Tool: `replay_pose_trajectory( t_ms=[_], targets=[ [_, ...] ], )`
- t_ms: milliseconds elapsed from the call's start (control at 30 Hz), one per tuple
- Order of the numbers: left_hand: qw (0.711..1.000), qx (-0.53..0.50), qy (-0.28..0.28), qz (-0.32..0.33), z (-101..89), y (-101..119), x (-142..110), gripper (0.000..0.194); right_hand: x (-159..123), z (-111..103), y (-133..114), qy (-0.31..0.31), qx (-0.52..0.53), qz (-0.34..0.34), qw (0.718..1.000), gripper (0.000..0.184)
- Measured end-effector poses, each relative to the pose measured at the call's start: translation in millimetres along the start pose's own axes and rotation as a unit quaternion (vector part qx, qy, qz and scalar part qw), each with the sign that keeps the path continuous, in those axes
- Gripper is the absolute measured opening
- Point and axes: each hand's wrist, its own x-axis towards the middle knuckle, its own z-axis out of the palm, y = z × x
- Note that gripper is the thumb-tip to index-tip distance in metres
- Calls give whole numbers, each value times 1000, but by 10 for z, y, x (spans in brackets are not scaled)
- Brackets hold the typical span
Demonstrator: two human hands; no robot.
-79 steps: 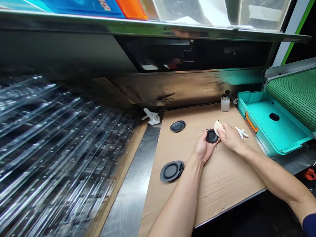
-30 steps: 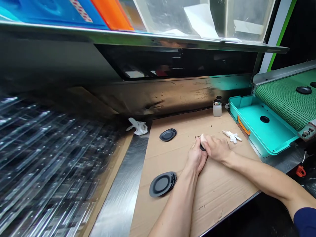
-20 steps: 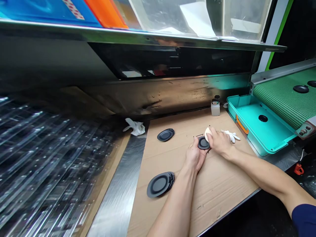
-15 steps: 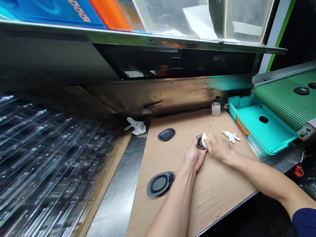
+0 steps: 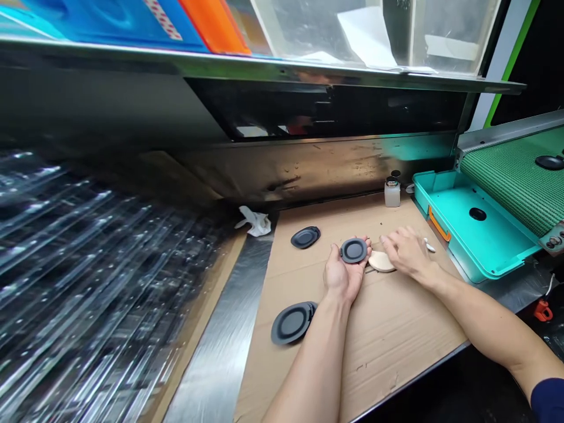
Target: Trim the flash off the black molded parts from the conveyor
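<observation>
My left hand [image 5: 341,276], palm up, holds a dark grey oval plastic part [image 5: 353,250] with a raised ring, thumb at its left edge and fingertips at its right. Just right of it, a round cream-coloured pad [image 5: 381,262] lies on the cardboard [image 5: 396,329]. My right hand [image 5: 408,249] is over the pad's right side, fingers bent and apart, with nothing seen in them; whether it touches the pad I cannot tell. Similar dark parts lie to the left: one [image 5: 305,237] farther back, and a small overlapping pile [image 5: 291,325] beside my left forearm.
A small bottle [image 5: 392,194] stands at the back. On the right are a turquoise tray [image 5: 502,252] with a black piece inside and a green conveyor belt [image 5: 506,170]. Clear plastic trays [image 5: 88,282] fill the left. A crumpled white glove [image 5: 255,222] lies at the back left. A metal shelf [image 5: 282,64] overhangs.
My right hand has let go of the cream pad, which now lies on the cardboard, and has moved right off the part. My left hand still holds the part, now fully exposed.
</observation>
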Motion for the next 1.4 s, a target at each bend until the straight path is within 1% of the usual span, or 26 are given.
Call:
replay_pose_trajectory(
  t_ms=[33,67,133,200,233,300,333,400,467,533,667,700,733,800,833,867,933,1000,1067,1133,1200,1300,1333,1400],
  targets=[
    [1000,-9,-11,-8,-5,19,-11,49,17,-25,48,16,-24,9,1000,41],
    [999,-17,-23,-18,-12,35,-21,46,40,-46,106,20,-49,29,998,37],
    [998,-25,-42,-32,-25,53,-30,41,94,-72,235,-17,-83,69,994,29],
    [998,-21,-51,-37,-30,54,-31,38,138,-69,328,-54,-60,75,994,26],
    [998,-16,-55,-39,-27,46,-31,37,148,-56,344,-48,-24,59,997,25],
    [997,-5,-61,-42,-10,9,-34,36,139,-9,303,3,79,6,997,23],
    [997,-1,-65,-43,3,-20,-38,35,120,23,251,27,129,-25,991,23],
    [996,3,-80,-48,29,-92,-52,33,62,97,113,46,186,-72,979,22],
    [993,7,-100,-55,43,-163,-65,32,-1,168,-20,42,187,-89,977,15],
    [992,14,-113,-54,36,-203,-70,33,-49,216,-103,30,175,-104,979,14],
    [993,28,-105,-54,-12,-167,-62,38,-74,225,-111,-57,175,-193,964,12],
    [992,28,-106,-57,-17,-151,-62,39,-71,218,-101,-66,165,-190,966,12],
    [992,25,-106,-58,-15,-139,-66,39,-68,213,-97,-61,155,-171,971,13],
    [993,17,-106,-56,5,-136,-84,39,-68,212,-115,-31,151,-127,980,17],
    [993,13,-106,-58,20,-144,-97,39,-73,216,-137,-18,156,-121,980,18],
    [992,11,-105,-65,34,-155,-110,39,-80,223,-164,-14,164,-129,978,17],
    [992,12,-99,-76,54,-175,-130,40,-99,240,-214,-27,168,-151,974,13],
    [993,10,-90,-70,60,-184,-139,41,-112,253,-241,-30,159,-131,978,12],
    [995,7,-85,-60,59,-188,-137,40,-115,263,-249,-19,162,-106,981,12],
    [993,7,-94,-69,60,-191,-131,39,-112,268,-253,-15,178,-118,977,12],
    [992,10,-99,-80,63,-195,-126,40,-107,265,-262,-25,182,-135,974,11],
    [994,8,-90,-63,63,-193,-117,39,-106,242,-273,-24,156,-96,983,15],
    [995,6,-86,-59,59,-188,-112,39,-108,232,-271,-24,151,-93,984,15],
    [995,4,-83,-61,45,-169,-101,37,-107,214,-245,-34,148,-117,981,15]
  ],
)
